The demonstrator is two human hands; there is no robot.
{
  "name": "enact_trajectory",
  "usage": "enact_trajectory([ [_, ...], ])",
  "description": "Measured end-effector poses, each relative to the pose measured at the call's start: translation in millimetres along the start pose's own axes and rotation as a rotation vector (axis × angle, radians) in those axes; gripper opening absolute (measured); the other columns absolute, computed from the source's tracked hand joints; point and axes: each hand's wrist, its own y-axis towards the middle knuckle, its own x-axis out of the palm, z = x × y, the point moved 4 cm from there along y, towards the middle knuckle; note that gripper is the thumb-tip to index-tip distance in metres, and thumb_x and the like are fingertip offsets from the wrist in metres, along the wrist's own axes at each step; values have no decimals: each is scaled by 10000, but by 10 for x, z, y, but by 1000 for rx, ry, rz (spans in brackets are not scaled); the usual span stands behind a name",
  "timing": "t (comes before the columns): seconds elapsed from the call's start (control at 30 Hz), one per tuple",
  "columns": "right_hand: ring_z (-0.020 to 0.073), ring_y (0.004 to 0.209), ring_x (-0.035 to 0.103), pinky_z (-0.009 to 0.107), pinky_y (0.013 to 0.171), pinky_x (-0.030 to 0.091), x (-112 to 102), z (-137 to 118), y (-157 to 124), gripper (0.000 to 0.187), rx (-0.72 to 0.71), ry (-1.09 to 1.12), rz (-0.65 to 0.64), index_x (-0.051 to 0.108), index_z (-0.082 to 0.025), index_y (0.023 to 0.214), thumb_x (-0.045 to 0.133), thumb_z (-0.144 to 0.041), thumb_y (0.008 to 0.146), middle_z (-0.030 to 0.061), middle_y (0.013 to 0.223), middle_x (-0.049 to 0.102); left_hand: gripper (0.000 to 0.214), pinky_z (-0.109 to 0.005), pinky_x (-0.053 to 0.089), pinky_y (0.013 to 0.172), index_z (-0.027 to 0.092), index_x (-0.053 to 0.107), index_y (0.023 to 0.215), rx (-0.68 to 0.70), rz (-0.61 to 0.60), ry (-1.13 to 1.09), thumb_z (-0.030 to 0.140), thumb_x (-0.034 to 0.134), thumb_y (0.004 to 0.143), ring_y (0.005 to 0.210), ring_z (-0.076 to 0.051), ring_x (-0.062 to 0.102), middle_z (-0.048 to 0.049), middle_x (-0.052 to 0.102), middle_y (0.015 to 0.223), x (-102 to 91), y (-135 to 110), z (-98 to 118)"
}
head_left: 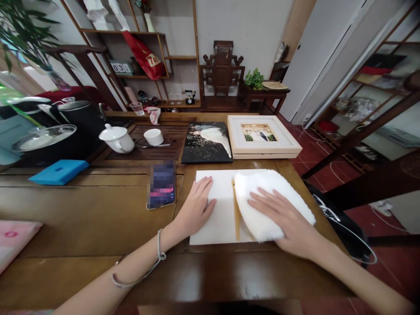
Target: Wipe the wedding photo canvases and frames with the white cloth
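Note:
A flat white board (219, 218) lies on the wooden table, with a tan strip (236, 214) running across it from front to back. My left hand (196, 205) rests flat on the board's left edge, fingers stretched out. Over the right part of the board is a fluffy white cloth (262, 183), its edges fuzzy. My right hand (278, 214) lies spread on top of this cloth, palm down. What is under the cloth is hidden.
Behind the board lie a dark photo album (193, 146) and a white picture frame (234, 135). A phone (160, 199) is to the left, then a blue sponge-like block (61, 172). A lidded white teacup (117, 139) and small bowl (153, 137) stand on a tea tray (169, 151).

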Motion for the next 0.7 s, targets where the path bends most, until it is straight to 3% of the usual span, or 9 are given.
enact_trajectory([
  [0.1,326,1443,286,609,1148,223,40,222,417,723,185,-16,66,448,-155,1445,502,-154,725,112,1521,426,526,-553,180,1214,73,307,1469,-6,-11,4,288,362,992,1475,-299,253,-203,356,1541,-3,4,2],
  [0.23,403,1439,248,648,1141,193,118,38,756,732,261,-113,29,434,-93,1453,516,-113,726,159,1540,383,523,-563,176,1212,76,310,1466,-8,-7,-6,299,357,995,1473,-304,256,-204,360,1538,-4,7,2],
  [0.37,468,1447,144,682,1138,144,134,-420,610,795,108,-139,-114,401,-59,1466,578,-105,692,206,1567,306,525,-570,183,1209,85,310,1466,-4,11,-33,297,365,989,1467,-308,273,-211,369,1531,-7,-4,-5],
  [0.5,436,1465,97,653,1164,72,38,-672,332,839,-152,18,-210,376,-55,1474,633,-179,684,211,1565,310,524,-589,163,1208,100,286,1478,30,1,-38,214,343,969,1479,-303,242,-199,356,1543,-3,-18,-13],
  [0.6,325,1469,203,567,1195,85,-43,-447,338,828,-200,149,-243,432,-164,1455,631,-149,651,121,1541,398,510,-592,157,1209,108,291,1474,28,-19,-41,202,328,974,1485,-296,224,-193,343,1550,-1,-17,-18],
  [0.7,237,1451,280,522,1196,132,-82,-43,495,801,-121,200,-155,457,-240,1435,582,-90,658,55,1519,443,501,-584,148,1213,113,288,1474,-2,-25,-45,273,340,1003,1483,-289,228,-193,344,1549,-5,-6,-20],
])
